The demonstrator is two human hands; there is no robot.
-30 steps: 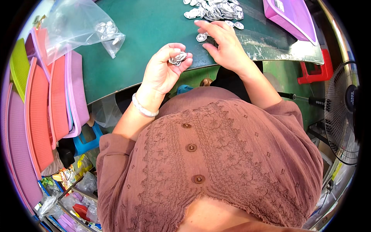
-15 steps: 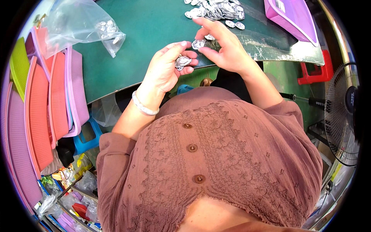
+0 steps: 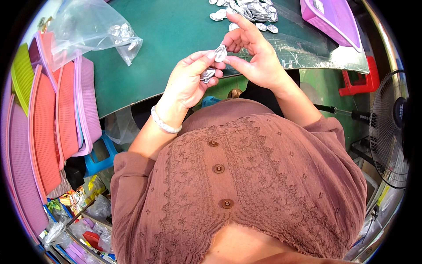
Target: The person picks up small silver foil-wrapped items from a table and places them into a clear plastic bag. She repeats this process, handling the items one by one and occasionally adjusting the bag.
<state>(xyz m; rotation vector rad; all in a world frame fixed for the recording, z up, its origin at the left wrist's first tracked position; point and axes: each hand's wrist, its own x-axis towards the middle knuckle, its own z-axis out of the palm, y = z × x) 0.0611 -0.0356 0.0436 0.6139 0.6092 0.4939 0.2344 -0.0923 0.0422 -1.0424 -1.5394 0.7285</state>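
Several small silver oval pieces, shiny and foil-like, are in play; their exact kind I cannot make out. My left hand is closed, with a little stack of silver pieces in its curled fingers. Its thumb and forefinger meet the edge of one single silver piece, held upright above the stack. From the other side my right hand has its thumb and a bent finger at that same piece, its forefinger raised. Beyond the hands a heap of silver pieces lies on the green table.
A clear plastic bag with silver pieces inside lies at the table's left. A purple basket stands at the far right. Stacked coloured baskets crowd my left, above a blue stool. A fan and red stool stand right.
My right hand has brought the single silver piece to my left thumb and forefinger, turning it upright. A loose piece behind the right fingers now shows nearer the heap.
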